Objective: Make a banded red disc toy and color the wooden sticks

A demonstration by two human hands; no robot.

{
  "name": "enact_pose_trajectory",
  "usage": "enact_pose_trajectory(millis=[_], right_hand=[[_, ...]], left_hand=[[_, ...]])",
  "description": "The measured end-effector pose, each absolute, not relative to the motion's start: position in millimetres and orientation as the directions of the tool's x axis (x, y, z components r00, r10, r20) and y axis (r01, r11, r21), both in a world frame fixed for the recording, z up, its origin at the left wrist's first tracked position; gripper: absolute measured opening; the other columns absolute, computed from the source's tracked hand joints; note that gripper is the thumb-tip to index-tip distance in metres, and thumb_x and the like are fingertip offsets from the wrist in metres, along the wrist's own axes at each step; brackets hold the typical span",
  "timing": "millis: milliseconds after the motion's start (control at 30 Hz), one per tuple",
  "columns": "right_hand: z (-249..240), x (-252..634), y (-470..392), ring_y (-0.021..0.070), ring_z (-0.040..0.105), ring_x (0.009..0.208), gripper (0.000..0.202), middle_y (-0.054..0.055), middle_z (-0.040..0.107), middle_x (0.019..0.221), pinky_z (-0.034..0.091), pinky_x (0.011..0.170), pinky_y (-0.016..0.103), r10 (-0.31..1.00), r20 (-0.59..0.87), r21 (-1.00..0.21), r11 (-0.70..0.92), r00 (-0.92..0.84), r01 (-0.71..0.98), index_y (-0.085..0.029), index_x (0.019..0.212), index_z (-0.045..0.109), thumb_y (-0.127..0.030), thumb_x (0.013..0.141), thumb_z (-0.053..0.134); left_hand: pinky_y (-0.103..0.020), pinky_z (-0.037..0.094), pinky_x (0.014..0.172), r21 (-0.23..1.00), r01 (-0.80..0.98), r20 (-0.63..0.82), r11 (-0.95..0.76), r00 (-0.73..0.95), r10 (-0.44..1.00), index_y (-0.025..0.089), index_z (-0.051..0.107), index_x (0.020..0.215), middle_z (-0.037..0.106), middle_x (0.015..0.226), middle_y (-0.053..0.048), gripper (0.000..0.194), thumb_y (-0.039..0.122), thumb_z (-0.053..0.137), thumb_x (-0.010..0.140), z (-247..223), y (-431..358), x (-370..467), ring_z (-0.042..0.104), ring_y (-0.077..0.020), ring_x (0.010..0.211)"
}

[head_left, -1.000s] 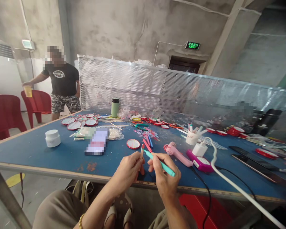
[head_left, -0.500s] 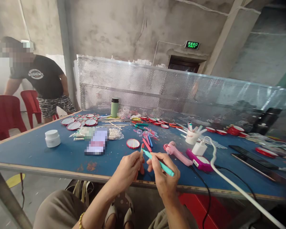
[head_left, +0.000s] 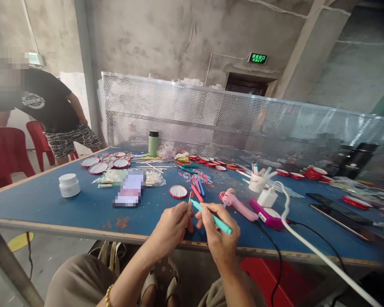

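My left hand (head_left: 172, 224) is closed around a thin wooden stick (head_left: 190, 201) with a red upper end, held upright near the table's front edge. A teal marker (head_left: 223, 225) lies in the grip of my right hand (head_left: 222, 238), its tip touching or almost touching the stick's side. Just beyond my hands are a red marker (head_left: 197, 193) and a blue marker (head_left: 201, 188). Left of them sits a round red-rimmed piece (head_left: 178, 192) with a pale face and thin lines across it.
A pink hand-held fan (head_left: 240, 205), a purple box (head_left: 269, 214) and a white charger (head_left: 267, 197) with cables lie on the right. A cup of pens (head_left: 257, 182) stands behind. On the left are a phone (head_left: 128, 190) and a white jar (head_left: 69, 185). A person (head_left: 51, 102) bends by red chairs.
The marker in my right hand has shifted slightly left, along the stick. My left hand stays nearly still. The person at the left leans farther left and lower.
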State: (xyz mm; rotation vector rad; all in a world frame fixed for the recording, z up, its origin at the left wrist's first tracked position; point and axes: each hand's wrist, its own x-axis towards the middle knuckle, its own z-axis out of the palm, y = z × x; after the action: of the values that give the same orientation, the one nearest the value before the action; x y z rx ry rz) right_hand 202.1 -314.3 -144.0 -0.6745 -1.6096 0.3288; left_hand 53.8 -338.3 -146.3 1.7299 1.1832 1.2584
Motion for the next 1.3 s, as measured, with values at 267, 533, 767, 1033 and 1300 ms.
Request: enact_pose_trajectory(millis=[267, 533, 767, 1033, 1300], right_hand=[[-144.1, 201.6, -312.5, 0.0099, 0.064, 0.047, 0.017, -0.002, 0.073, 0.069, 0.053, 0.05, 0.021, 0.596, 0.802, -0.575, 0.785, -0.03, 0.232, -0.02, 0.089, 0.068, -0.03, 0.099, 0.059], [-144.7, 202.2, -313.3, 0.0077, 0.063, 0.048, 0.014, -0.004, 0.072, 0.069, 0.05, 0.05, 0.018, 0.58, 0.814, -0.562, 0.8, -0.029, 0.212, -0.02, 0.09, 0.068, -0.027, 0.099, 0.059], [-146.0, 202.5, -312.6, 0.0075, 0.062, 0.049, 0.015, -0.004, 0.071, 0.07, 0.05, 0.051, 0.018, 0.596, 0.803, -0.581, 0.789, -0.015, 0.199, -0.021, 0.09, 0.068, -0.027, 0.099, 0.059], [-145.6, 200.7, -311.9, 0.0073, 0.062, 0.049, 0.015, -0.004, 0.071, 0.069, 0.051, 0.052, 0.018, 0.59, 0.807, -0.574, 0.794, -0.024, 0.201, -0.02, 0.089, 0.068, -0.027, 0.1, 0.059], [-147.6, 203.4, -312.2, 0.0069, 0.061, 0.048, 0.016, -0.004, 0.069, 0.068, 0.05, 0.051, 0.018, 0.587, 0.809, -0.576, 0.787, 0.02, 0.22, -0.02, 0.086, 0.068, -0.027, 0.099, 0.06]], left_hand=[[-0.019, 0.034, 0.046, 0.889, 0.274, 0.351, -0.368, 0.109, 0.93, 0.021, 0.048, 0.079, 0.062, 0.067, 0.002, 0.036, 0.046, 0.038, 0.103, -148.7, -337.3, 53.7, 0.047, -0.008, 0.045], [-0.019, 0.034, 0.047, 0.882, 0.292, 0.353, -0.37, 0.112, 0.929, 0.021, 0.048, 0.079, 0.062, 0.067, 0.003, 0.037, 0.046, 0.037, 0.104, -147.8, -337.0, 53.3, 0.048, -0.008, 0.045], [-0.019, 0.034, 0.047, 0.886, 0.288, 0.344, -0.362, 0.114, 0.932, 0.021, 0.05, 0.081, 0.063, 0.068, 0.002, 0.035, 0.045, 0.037, 0.104, -146.7, -337.5, 53.7, 0.047, -0.0078, 0.044], [-0.019, 0.034, 0.047, 0.888, 0.286, 0.344, -0.36, 0.108, 0.933, 0.021, 0.048, 0.08, 0.063, 0.068, 0.002, 0.034, 0.044, 0.037, 0.103, -147.2, -336.2, 54.0, 0.047, -0.0081, 0.045], [-0.02, 0.033, 0.047, 0.889, 0.285, 0.343, -0.359, 0.106, 0.933, 0.021, 0.049, 0.081, 0.064, 0.069, 0.002, 0.034, 0.045, 0.038, 0.103, -147.2, -337.3, 52.1, 0.048, -0.0082, 0.045]])
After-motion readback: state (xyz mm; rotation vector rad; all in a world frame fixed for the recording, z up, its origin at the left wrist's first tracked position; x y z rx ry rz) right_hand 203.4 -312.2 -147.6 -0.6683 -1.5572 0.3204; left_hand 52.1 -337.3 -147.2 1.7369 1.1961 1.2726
